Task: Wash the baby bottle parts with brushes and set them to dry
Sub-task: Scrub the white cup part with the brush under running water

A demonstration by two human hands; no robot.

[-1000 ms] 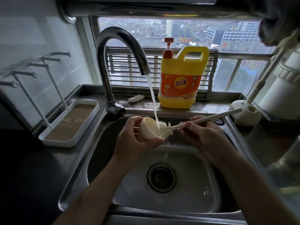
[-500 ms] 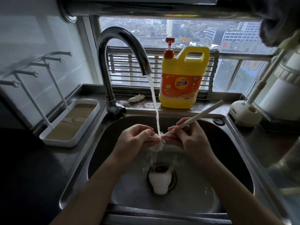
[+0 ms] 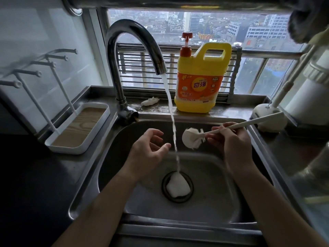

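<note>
Since a second ago the soft white bottle part (image 3: pixel 178 187) has left the left hand (image 3: pixel 148 148) and now lies on the round metal drain (image 3: pixel 164 186) at the bottom of the stainless steel sink (image 3: pixel 222 202), under the stream of water (image 3: pixel 171 111) (the stream lands right on it). The white-bristled bottle brush with a cream plastic handle (image 3: pixel 191 139) has swung out to the right of the stream and is no longer inside the part.

Left grip spread: fingers loosely curled, palm up, holding nothing, just left of the stream. Right hand (image 3: pixel 229 139): grip pinching the brush handle close behind the bristles, handle pointing up-right.

Curved chrome faucet (image 3: pixel 131 32) running. Yellow plastic detergent jug with a red pump (image 3: pixel 199 86) stands on the ledge behind the sink; its orange label reads "奇强" and "KEON", smaller print unreadable. White drying rack with pegs and a wood-look tray (image 3: pixel 78 129) sits on the dark bench (image 3: pixel 35 175), left of the sink. White rounded brush stand (image 3: pixel 267 111) at right.
</note>
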